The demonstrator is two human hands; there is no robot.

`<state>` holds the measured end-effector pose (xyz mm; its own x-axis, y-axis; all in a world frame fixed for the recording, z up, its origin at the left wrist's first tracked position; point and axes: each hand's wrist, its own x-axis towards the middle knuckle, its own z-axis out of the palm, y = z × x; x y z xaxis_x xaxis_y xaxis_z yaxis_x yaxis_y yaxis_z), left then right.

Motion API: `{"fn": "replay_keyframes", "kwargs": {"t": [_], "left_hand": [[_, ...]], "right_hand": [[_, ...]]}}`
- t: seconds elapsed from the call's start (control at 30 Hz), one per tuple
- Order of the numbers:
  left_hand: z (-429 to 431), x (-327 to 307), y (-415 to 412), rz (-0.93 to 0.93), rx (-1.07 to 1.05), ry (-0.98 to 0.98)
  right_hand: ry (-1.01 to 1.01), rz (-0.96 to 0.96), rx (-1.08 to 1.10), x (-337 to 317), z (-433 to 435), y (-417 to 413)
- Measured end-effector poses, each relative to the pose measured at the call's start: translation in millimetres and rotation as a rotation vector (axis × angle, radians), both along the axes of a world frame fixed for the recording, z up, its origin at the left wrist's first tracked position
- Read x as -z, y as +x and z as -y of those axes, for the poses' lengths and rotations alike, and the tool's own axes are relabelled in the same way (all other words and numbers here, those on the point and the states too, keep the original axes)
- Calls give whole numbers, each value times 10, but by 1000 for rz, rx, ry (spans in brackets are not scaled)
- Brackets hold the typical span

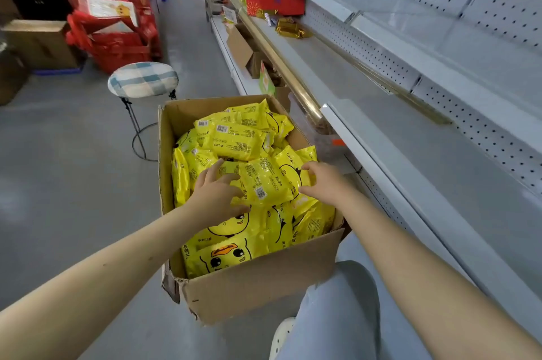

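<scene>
1. The hands are grasping one glossy yellow plastic packet [264,180] atop the pile in the open brown cardboard box [264,280]. The left hand [215,194] is curling over its left end and the right hand [321,180] is gripping its right.
2. The pickup seems underway, and the next move is calling for a straight lift clear of the box walls.
3. The grey metal shelf [425,169] is standing just to the right, its board offering room.
</scene>
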<state>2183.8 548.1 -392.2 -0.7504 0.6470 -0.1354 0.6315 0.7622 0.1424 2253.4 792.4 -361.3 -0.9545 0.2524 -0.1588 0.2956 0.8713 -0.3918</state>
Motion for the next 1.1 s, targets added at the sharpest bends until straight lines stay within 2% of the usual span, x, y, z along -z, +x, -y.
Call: {"fn": "replay_keyframes", "kwargs": {"t": [0.17,0.33,0.4,0.53,0.6,0.87,0.97,1.1], "left_hand": [[26,66,62,-123,20,-78],[61,65,73,-229,69,-61],[50,70,63,-180,124,-50],[72,37,-3,222,38,104],[77,46,-29,294,26,139],[-100,-25,-21,213,116,29],[-118,-153,-83,220,105,105],[-110,-304,-136,214,23,252]], "right_hand": [[-42,19,62,106,0,-23],[-123,11,164,132,15,-89],[-168,19,192,149,21,-106],[-159,23,204,201,60,-99],[-133,-5,196,221,78,-85],[-64,-60,195,212,105,-38],[-90,-86,209,136,102,-8],[-157,-212,268,-46,94,14]]}}
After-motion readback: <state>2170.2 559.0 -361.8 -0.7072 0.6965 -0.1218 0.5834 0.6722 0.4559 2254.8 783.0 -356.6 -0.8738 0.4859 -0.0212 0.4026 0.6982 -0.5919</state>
